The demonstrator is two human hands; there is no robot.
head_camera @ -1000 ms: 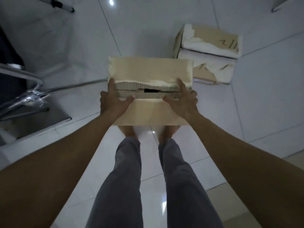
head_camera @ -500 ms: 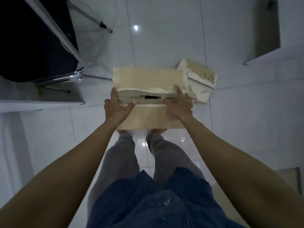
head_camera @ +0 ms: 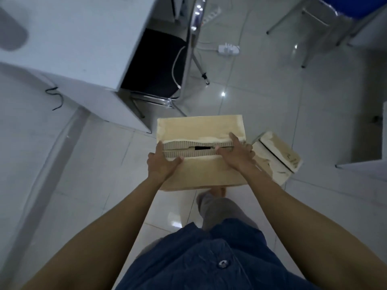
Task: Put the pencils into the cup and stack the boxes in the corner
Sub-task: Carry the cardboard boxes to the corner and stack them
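I hold a tan cardboard box point(head_camera: 200, 127) in front of me above the floor, its torn top flaps showing bare corrugated card. My left hand point(head_camera: 162, 164) grips its left side with the thumb on top. My right hand point(head_camera: 237, 156) grips the right side, fingers across the flaps. A second cardboard box point(head_camera: 277, 154) with torn tape and pen marks lies on the tiled floor just right of the held box. No pencils or cup are in view.
A white desk point(head_camera: 73, 45) fills the upper left, a black chair point(head_camera: 155, 63) with chrome legs tucked beneath it. A white power strip point(head_camera: 228, 48) and cables lie on the floor behind. Another desk edge point(head_camera: 364, 166) juts in at the right. My leg point(head_camera: 219, 208) is below the box.
I have stood up and turned with the box in both hands. The floor box now lies lower right and farther off; the desk, chair and power strip have come into view.
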